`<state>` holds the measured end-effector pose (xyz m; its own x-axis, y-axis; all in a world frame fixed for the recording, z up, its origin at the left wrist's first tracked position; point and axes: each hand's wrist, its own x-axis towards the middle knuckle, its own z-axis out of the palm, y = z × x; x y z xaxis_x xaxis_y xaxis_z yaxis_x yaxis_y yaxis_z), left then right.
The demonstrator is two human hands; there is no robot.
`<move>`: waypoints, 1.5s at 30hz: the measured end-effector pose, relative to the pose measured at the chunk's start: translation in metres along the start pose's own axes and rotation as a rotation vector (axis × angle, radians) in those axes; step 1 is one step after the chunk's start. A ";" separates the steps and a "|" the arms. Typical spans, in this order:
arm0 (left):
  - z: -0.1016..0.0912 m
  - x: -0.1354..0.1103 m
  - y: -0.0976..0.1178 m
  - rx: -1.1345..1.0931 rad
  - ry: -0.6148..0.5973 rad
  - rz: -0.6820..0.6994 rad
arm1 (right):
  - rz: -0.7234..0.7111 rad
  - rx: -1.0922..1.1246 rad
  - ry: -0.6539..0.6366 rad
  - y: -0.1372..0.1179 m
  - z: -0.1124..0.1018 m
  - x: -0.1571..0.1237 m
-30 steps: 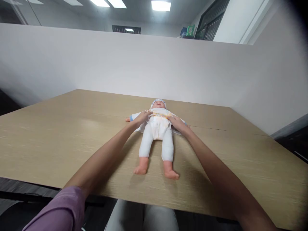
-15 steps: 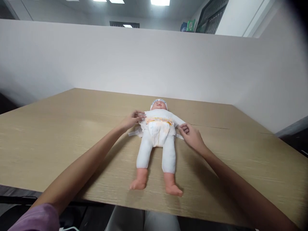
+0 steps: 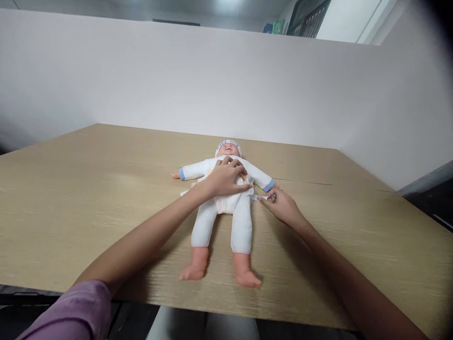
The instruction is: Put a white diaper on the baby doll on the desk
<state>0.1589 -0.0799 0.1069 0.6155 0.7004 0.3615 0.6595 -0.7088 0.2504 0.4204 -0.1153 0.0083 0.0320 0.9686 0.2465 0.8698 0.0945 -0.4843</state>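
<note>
A baby doll (image 3: 241,231) in a white suit with blue cuffs lies on its back, feet toward me. Around its hips is a white diaper (image 3: 226,205) with an orange-patterned waistband, partly covered by my left hand (image 3: 228,177). That hand rests across the doll's belly, thumb and fingers apart, near the diaper's right side. My right hand (image 3: 281,204), closed in a pinch, holds the diaper tab (image 3: 260,197) stretched out at that side, just below the doll's cuff. Another diaper tab (image 3: 184,192) sticks out at the left.
The doll lies on a wide wooden table (image 3: 106,189) with a seam running across it. A white partition (image 3: 177,80) stands behind the table's far edge. My legs (image 3: 205,326) are under the near edge.
My left hand has moved right, from the doll's side onto its belly, uncovering the doll's arm there. My right hand now pulls the diaper tab outward. The view has tilted down slightly.
</note>
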 end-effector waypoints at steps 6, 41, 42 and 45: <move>0.008 -0.004 -0.004 0.025 0.025 -0.020 | 0.030 0.274 -0.172 -0.007 -0.022 0.008; -0.001 -0.099 -0.087 -0.303 0.329 -0.258 | -0.667 0.233 0.013 -0.064 0.012 -0.008; -0.001 -0.111 -0.097 -0.247 0.310 -0.288 | -0.668 0.231 0.036 -0.066 0.011 -0.009; 0.000 -0.133 -0.119 -0.143 0.242 -0.369 | -0.672 0.235 0.125 -0.077 0.007 -0.013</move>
<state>-0.0011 -0.0891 0.0290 0.2210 0.8801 0.4203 0.7385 -0.4325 0.5172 0.3493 -0.1331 0.0363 -0.4039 0.6514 0.6423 0.5926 0.7212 -0.3587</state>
